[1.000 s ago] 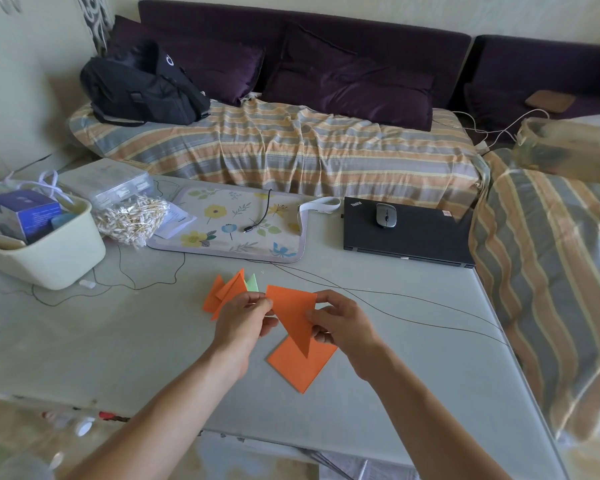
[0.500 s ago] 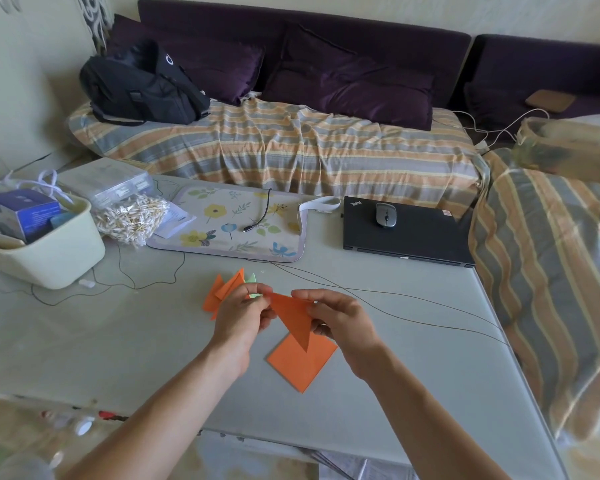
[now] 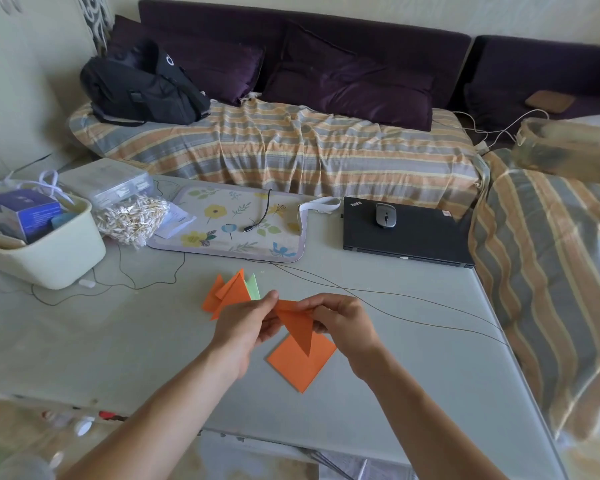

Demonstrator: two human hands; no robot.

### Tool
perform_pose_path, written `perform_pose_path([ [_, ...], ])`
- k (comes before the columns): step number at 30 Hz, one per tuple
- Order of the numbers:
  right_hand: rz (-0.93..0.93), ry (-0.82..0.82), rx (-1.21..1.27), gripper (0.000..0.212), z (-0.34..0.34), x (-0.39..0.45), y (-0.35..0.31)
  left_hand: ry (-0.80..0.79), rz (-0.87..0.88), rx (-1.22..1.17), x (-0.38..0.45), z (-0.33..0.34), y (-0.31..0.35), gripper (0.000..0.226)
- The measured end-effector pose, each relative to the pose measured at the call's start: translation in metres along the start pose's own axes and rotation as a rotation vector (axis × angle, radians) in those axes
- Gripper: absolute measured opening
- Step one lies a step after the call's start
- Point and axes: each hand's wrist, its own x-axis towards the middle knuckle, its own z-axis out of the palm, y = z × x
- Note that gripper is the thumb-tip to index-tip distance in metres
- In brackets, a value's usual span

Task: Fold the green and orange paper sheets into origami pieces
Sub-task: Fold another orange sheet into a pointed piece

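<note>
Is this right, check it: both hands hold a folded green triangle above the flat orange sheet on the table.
Not quite. In the head view the folded triangle pinched by the left hand and right hand is orange, not green. It does hang above the flat orange sheet on the table.

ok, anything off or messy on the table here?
Nothing damaged or spilled. Only oddity: thin cables trail loose across the table just behind both hands, close to the orange paper being folded, so they could snag. Folded pieces lie in a loose heap.
</note>
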Motion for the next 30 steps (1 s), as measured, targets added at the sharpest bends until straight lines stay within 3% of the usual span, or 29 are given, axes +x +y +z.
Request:
perform_pose_path([
  [8,0.062,0.016,-0.084,0.046,0.003,0.002,0.002,0.088,0.198,0.180,0.007,-0.007,-0.006,0.011],
  [12,0.102,0.072,0.043,0.028,-0.001,0.005,0.002,0.017,0.273,0.299,0.002,-0.003,-0.007,0.010],
  [15,0.151,0.048,-0.007,0.013,0.001,0.004,0.005,-0.047,0.274,0.359,-0.002,0.000,-0.009,0.008],
  [19,0.126,0.016,-0.207,0.017,0.005,0.002,0.008,-0.082,0.272,0.390,-0.002,0.000,-0.010,0.008],
  [30,0.123,-0.004,-0.293,0.018,0.006,-0.002,0.004,-0.158,0.159,0.394,-0.005,0.000,-0.010,0.011],
])
